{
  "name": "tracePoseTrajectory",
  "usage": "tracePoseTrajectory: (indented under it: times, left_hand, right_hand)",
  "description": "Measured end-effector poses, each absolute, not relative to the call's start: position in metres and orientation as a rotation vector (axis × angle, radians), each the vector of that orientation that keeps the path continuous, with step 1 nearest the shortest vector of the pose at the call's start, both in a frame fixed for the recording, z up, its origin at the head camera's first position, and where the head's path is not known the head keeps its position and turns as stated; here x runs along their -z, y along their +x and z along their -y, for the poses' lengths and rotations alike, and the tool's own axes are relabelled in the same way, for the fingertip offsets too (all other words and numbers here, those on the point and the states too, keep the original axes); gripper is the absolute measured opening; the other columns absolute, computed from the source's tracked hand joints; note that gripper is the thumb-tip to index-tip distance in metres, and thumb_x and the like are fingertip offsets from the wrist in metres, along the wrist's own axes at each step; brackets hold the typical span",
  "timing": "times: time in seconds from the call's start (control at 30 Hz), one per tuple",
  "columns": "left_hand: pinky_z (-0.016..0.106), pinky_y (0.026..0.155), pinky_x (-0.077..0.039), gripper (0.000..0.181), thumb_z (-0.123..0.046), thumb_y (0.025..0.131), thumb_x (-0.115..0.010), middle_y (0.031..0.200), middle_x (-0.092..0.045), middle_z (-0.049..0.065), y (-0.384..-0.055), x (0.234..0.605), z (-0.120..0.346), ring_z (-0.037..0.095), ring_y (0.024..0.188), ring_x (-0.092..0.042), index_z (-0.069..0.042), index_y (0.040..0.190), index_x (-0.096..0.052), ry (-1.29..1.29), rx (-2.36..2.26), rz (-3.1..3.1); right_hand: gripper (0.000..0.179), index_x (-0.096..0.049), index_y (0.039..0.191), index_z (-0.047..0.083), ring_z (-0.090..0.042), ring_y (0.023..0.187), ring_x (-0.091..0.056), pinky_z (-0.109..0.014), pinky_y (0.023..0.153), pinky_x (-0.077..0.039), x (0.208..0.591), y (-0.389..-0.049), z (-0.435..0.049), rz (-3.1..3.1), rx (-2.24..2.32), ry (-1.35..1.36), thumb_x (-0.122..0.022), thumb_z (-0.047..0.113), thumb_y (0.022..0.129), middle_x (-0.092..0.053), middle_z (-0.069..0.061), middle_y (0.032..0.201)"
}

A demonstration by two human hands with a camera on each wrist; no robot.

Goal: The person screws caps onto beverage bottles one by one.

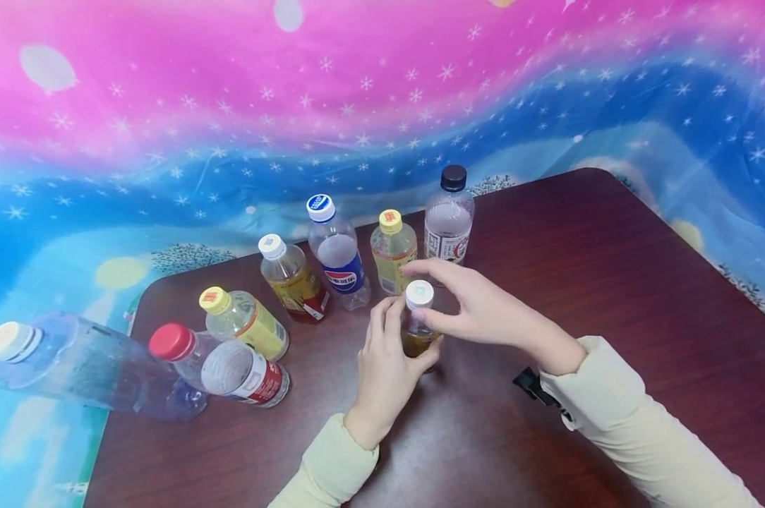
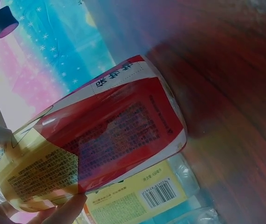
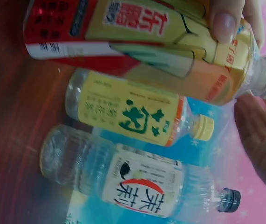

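Note:
In the head view my left hand grips a small bottle with a white cap near the middle of the table. Its red and yellow label fills the left wrist view, with fingers round the upper body. My right hand arches over the bottle's top, forefinger beyond the cap and thumb beside it, with a gap showing round the cap. The right wrist view has this bottle in front of a yellow-labelled bottle and a clear black-capped bottle.
Left of my hands stand a Pepsi bottle, a white-capped tea bottle, another yellow-capped bottle, a red-capped bottle and a large clear bottle. A patterned cloth hangs behind the dark wooden table.

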State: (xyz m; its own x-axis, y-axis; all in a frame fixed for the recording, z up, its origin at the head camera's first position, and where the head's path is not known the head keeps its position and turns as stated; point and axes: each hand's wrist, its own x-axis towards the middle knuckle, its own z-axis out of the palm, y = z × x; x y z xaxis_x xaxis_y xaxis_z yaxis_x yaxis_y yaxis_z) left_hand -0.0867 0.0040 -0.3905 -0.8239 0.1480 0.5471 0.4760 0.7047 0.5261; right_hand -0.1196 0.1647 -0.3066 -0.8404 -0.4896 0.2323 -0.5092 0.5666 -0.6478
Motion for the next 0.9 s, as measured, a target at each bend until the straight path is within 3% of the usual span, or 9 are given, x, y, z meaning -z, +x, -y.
tracePoseTrajectory:
  times: [0.07, 0.2, 0.4, 0.63, 0.8, 0.9]
  left_hand:
    - [0.041, 0.069, -0.058, 0.072, -0.033, 0.07, -0.083, 0.12, -0.053, 0.011, -0.0867, 0.3905, -0.0041, 0.026, 0.102, -0.062, -0.008, 0.128, -0.048, -0.48, 0.925, 2.442]
    - [0.04, 0.068, -0.058, 0.072, -0.033, 0.07, -0.083, 0.12, -0.053, 0.011, -0.0868, 0.3903, -0.0043, 0.026, 0.102, -0.062, -0.008, 0.128, -0.048, -0.482, 0.921, 2.443]
    - [0.04, 0.071, -0.058, 0.073, -0.034, 0.072, -0.082, 0.12, -0.052, 0.011, -0.0865, 0.3895, -0.0038, 0.026, 0.102, -0.062, -0.009, 0.13, -0.047, -0.476, 0.938, 2.462]
    - [0.039, 0.071, -0.058, 0.072, -0.035, 0.072, -0.082, 0.12, -0.052, 0.01, -0.0861, 0.3892, -0.0032, 0.025, 0.102, -0.062, -0.009, 0.13, -0.047, -0.471, 0.94, 2.47]
    - [0.04, 0.071, -0.058, 0.073, -0.034, 0.072, -0.082, 0.12, -0.052, 0.011, -0.0861, 0.389, -0.0026, 0.026, 0.102, -0.061, -0.009, 0.13, -0.047, -0.482, 0.943, 2.468]
    - [0.041, 0.072, -0.058, 0.072, -0.034, 0.072, -0.082, 0.121, -0.052, 0.012, -0.0865, 0.3888, -0.0026, 0.027, 0.102, -0.061, -0.008, 0.129, -0.047, -0.487, 0.939, 2.467]
  right_hand:
    - [0.042, -0.057, 0.128, 0.006, -0.018, 0.114, -0.058, -0.044, 0.095, -0.049, 0.3082, -0.1188, -0.1672, 2.726, -1.171, 0.953, -0.064, 0.015, 0.087, -0.061, -0.007, 0.126]
    - [0.035, -0.064, 0.121, 0.007, -0.018, 0.11, -0.062, -0.042, 0.091, -0.051, 0.3078, -0.1186, -0.1713, 2.689, -1.159, 0.971, -0.063, 0.008, 0.086, -0.065, -0.005, 0.12]
    - [0.029, -0.068, 0.113, 0.011, -0.016, 0.105, -0.064, -0.041, 0.091, -0.05, 0.3031, -0.1193, -0.171, 2.738, -1.152, 0.833, -0.07, 0.014, 0.084, -0.069, -0.002, 0.112]
    - [0.03, -0.066, 0.104, 0.01, -0.014, 0.092, -0.061, -0.037, 0.083, -0.051, 0.3027, -0.1216, -0.1649, 2.761, -1.143, 0.728, -0.078, 0.017, 0.077, -0.068, -0.001, 0.098]
    - [0.044, -0.06, 0.122, 0.007, -0.018, 0.106, -0.06, -0.042, 0.091, -0.05, 0.3047, -0.1221, -0.1659, 2.769, -1.134, 0.856, -0.074, 0.019, 0.082, -0.064, -0.005, 0.117]
    - [0.043, -0.059, 0.127, 0.007, -0.019, 0.114, -0.059, -0.043, 0.095, -0.049, 0.3053, -0.1213, -0.1686, 2.743, -1.121, 0.964, -0.067, 0.014, 0.085, -0.062, -0.006, 0.126]
